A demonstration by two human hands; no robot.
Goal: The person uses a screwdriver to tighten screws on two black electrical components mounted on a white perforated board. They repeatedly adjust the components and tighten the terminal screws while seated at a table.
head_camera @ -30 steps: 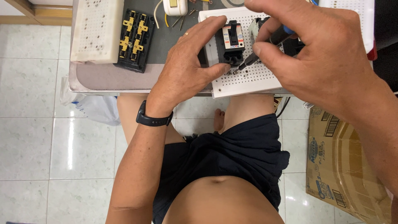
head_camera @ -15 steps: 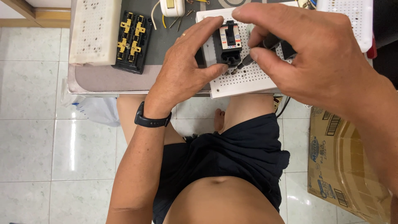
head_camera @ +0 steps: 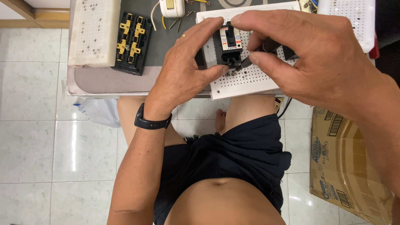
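Under my right hand [head_camera: 316, 62] most of the dark tool [head_camera: 266, 48] is hidden; I see only a short piece of its black handle between the thumb and the forefinger, and its thin tip coming out toward the left. The tip reaches the lower edge of the black circuit breaker [head_camera: 228, 46], but I cannot tell if it really touches a screw there. The right hand is closed in a pinch around this tool. The right forearm is cut off by the picture's edge.

My left hand [head_camera: 187, 75] is half closed on the breaker from its left side: the forefinger lies over the top and the thumb presses near the bottom, so the left face of the breaker is covered. The breaker stands on the white perforated board [head_camera: 246, 81], between both hands. Its long axis runs away from me, toward the far side of the grey table [head_camera: 166, 46], with the switch lever facing up to the camera.

Further left of the left hand lie a black terminal block with brass parts [head_camera: 131, 41] and a second white perforated block [head_camera: 93, 31]. A black watch [head_camera: 152, 121] sits on the left wrist.
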